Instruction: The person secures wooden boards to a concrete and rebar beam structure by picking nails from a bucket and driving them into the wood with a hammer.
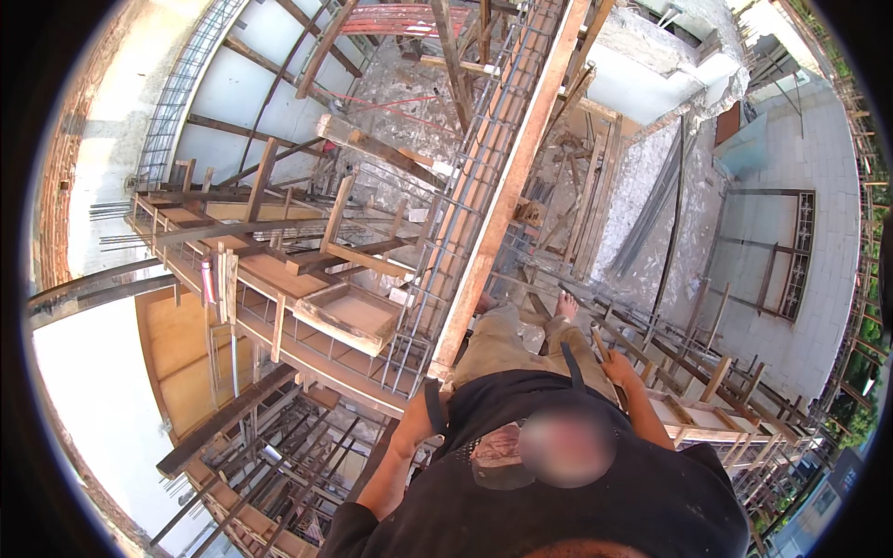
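My right hand (619, 368) is closed round a short wooden handle (601, 345) beside my right thigh; what lies at its other end cannot be made out. My left hand (430, 404) is at the near end of a long wooden formwork board (510, 191), close to my left hip. Its fingers are hidden, with a dark strap (434, 406) across that spot. Along the board's left side runs a rebar cage (456, 200) of long bars tied with stirrups. My bare right foot (566, 305) shows below, among timbers.
Left of me, more formwork with a shallow wooden box (358, 316) joins the long board. A loose timber (381, 153) slants across the gap beyond. Far below lies a rubble-strewn floor (400, 88). Rebar rods (656, 209) lean on the right, near a block wall (823, 149).
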The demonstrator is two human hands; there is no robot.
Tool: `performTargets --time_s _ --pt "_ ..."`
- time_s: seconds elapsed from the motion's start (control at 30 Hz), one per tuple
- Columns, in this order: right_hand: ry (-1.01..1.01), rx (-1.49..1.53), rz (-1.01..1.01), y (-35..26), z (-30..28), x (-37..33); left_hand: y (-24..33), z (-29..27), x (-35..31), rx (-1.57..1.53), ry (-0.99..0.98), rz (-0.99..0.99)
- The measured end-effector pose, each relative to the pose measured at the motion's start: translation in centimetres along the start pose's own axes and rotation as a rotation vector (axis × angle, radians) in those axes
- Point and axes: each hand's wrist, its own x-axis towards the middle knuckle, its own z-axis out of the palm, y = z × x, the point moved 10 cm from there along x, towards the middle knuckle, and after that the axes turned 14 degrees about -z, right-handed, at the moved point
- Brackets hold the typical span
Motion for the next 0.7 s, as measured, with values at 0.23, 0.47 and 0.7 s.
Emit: performTargets --time_s 0.23,0.47,0.7 --pt "0.120 0.208 0.148 0.4 0.9 -1.7 2.2 -9.7 6.8 0.463 0.202 0.027" --pt "0.244 0.434 0.170 -7.5 -1.6 -3.5 4.2 -12.8 23.9 -0.156 0.215 0.046" --pt "0.363 0.495 0.202 -6.5 -1.7 -5.1 10.8 -5.5 34.8 -0.334 0.176 0.010"
